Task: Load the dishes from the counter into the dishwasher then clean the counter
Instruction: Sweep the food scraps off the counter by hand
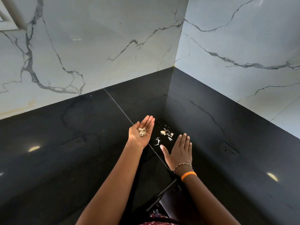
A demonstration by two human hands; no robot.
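Scraps (pixel 142 132) lie in cupped left hand (pixel 141 133); right hand (pixel 179 151), fingers flat, at five o'clock of counter (pixel 65 143) crumbs (pixel 165 134), too small to identify.

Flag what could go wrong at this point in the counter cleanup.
1. The left hand lies open, palm up, with scraps loose on it; a tilt could spill them back onto the black counter.
2. The right hand is flat beside the remaining debris; a sweep might scatter the fine bits instead of gathering them.

no readable text, labels or numbers
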